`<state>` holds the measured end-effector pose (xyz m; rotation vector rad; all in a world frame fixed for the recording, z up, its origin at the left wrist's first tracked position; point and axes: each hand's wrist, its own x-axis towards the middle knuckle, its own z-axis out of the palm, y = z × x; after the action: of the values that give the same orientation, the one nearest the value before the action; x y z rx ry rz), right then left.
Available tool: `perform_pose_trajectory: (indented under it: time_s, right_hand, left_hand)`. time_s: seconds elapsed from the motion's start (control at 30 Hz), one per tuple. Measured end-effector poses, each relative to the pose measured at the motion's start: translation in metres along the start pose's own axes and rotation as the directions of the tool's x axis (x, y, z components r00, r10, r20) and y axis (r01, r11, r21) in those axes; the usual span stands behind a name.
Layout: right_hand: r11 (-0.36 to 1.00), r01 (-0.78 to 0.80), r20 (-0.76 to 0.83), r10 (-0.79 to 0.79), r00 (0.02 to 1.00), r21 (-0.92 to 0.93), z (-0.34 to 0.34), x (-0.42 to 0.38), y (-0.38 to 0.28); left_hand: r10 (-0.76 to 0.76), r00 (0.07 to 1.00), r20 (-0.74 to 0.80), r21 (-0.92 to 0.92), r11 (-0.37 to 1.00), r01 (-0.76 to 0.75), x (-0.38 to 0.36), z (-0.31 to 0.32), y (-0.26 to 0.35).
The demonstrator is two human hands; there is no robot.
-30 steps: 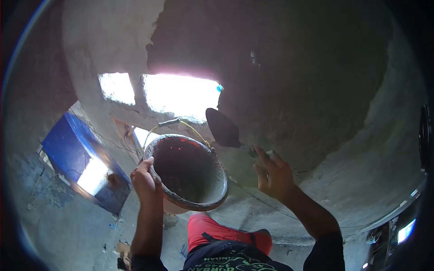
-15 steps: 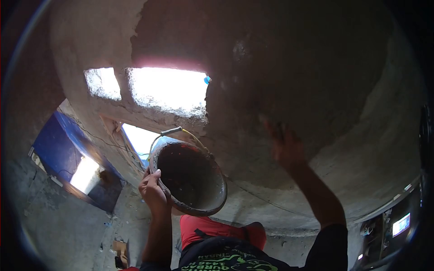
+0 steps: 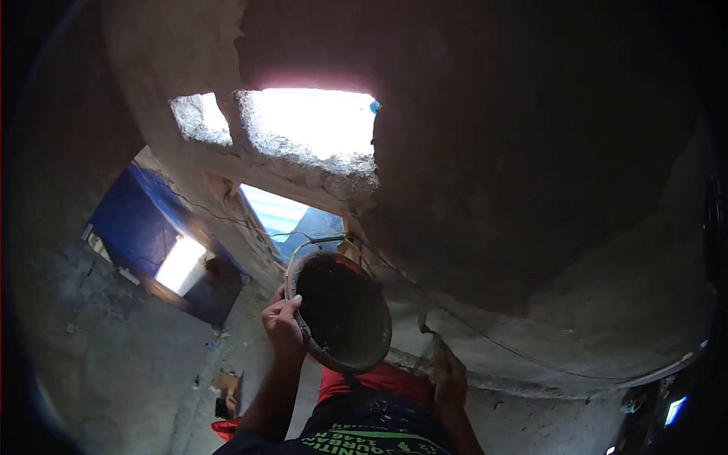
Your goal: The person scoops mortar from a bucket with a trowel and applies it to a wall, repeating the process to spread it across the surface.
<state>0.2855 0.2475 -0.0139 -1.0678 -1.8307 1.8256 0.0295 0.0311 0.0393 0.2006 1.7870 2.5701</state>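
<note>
My left hand (image 3: 284, 322) grips the rim of a round, dark bucket (image 3: 383, 326), thumb over the edge. The bucket is tilted with its mouth towards me, and its inside is too dark to make out. Its wire handle (image 3: 327, 240) stands up at the far side. To the right of the bucket, my right hand (image 3: 449, 373) is closed around the handle of a trowel (image 3: 426, 329). The trowel's thin neck shows, while its blade is blurred and hard to tell from the wall.
Ahead is a plastered wall (image 3: 516, 174), with a darker patch across its upper right. Two bright openings (image 3: 307, 125) and a window frame (image 3: 220, 186) are at the left. A cable (image 3: 485, 340) runs along the wall. A blue door (image 3: 136, 216) stands far left.
My right hand has come down from the wall to beside the bucket. The view has shifted, and the bucket, still in my left hand, appears slightly further right.
</note>
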Motion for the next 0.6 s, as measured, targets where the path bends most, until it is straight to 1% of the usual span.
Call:
perform_pose_trajectory:
  time_s: [0.03,0.07,0.1,0.13,0.17,0.2,0.23,0.27,0.3,0.33,0.37,0.4,0.43,0.47,0.5,0.53,0.6]
  right_hand:
    - [1.000,-0.012,0.016,0.012,1.000,0.012,-0.001,-0.005,0.027]
    - [0.959,-0.140,0.054,0.130,0.990,0.246,-0.002,-0.007,0.061]
    - [0.848,-0.263,0.114,0.237,0.965,0.460,-0.004,-0.010,0.085]
    - [0.842,-0.271,0.129,0.239,0.963,0.467,-0.011,-0.011,0.096]
    - [0.872,-0.243,0.125,0.209,0.970,0.426,-0.019,-0.012,0.107]
    - [0.898,-0.209,0.120,0.176,0.977,0.387,-0.021,-0.011,0.103]
    - [0.877,-0.201,0.117,0.166,0.979,0.437,-0.024,-0.012,0.099]
    - [0.919,-0.119,0.134,0.073,0.988,0.376,-0.029,-0.009,0.093]
    - [0.949,-0.046,0.159,-0.004,0.987,0.312,-0.024,-0.009,0.060]
    - [0.990,0.141,0.125,-0.138,0.982,-0.019,-0.024,-0.004,0.026]
    - [0.960,0.258,0.164,-0.238,0.957,-0.111,-0.025,0.003,0.027]
    - [0.940,0.198,0.217,-0.139,0.966,-0.278,-0.023,0.003,0.000]
    - [0.776,0.519,0.192,-0.483,0.854,-0.358,-0.017,0.010,0.024]
    - [0.628,0.584,0.268,-0.529,0.805,-0.515,-0.012,0.010,0.006]
    - [0.658,0.537,0.330,-0.424,0.843,-0.527,-0.009,0.003,-0.013]
    - [0.675,0.507,0.387,-0.338,0.858,-0.535,0.000,0.002,-0.025]
    - [0.627,0.509,0.396,-0.326,0.859,-0.590,0.015,0.004,-0.022]
  left_hand:
    - [-0.037,0.999,-0.014,-0.021,0.999,0.037,-0.001,0.004,0.003]
    - [-0.028,0.999,-0.022,-0.003,1.000,0.028,-0.002,0.003,0.001]
    - [-0.052,0.999,-0.010,0.011,0.999,0.052,-0.001,0.001,-0.002]
    - [-0.075,0.997,0.002,0.024,0.997,0.075,-0.001,-0.001,-0.007]
    - [-0.116,0.993,-0.005,0.024,0.993,0.116,0.000,-0.005,-0.015]
    - [-0.108,0.994,-0.002,0.038,0.993,0.108,0.001,-0.001,-0.013]
    - [-0.081,0.996,0.042,0.040,0.996,0.079,0.000,0.004,-0.012]
    - [-0.069,0.994,0.084,0.052,0.997,0.065,-0.005,0.004,-0.010]
    - [-0.066,0.992,0.107,0.115,0.992,0.054,-0.004,0.005,-0.009]
    - [-0.067,0.989,0.130,0.194,0.980,0.041,-0.003,0.005,-0.007]
    - [-0.089,0.985,0.148,0.278,0.960,0.045,-0.004,0.005,-0.002]
    - [-0.083,0.986,0.143,0.310,0.950,0.035,-0.004,0.006,0.000]
    - [-0.070,0.983,0.170,0.296,0.955,0.017,-0.007,0.011,0.005]
    - [-0.016,0.975,0.223,0.410,0.909,-0.079,-0.006,0.006,0.006]
    - [-0.049,0.949,0.310,0.295,0.954,-0.047,-0.005,0.001,-0.001]
    - [-0.042,0.937,0.346,0.293,0.954,-0.066,-0.006,0.000,-0.003]
    - [-0.030,0.923,0.384,0.262,0.962,-0.078,-0.016,0.004,0.000]
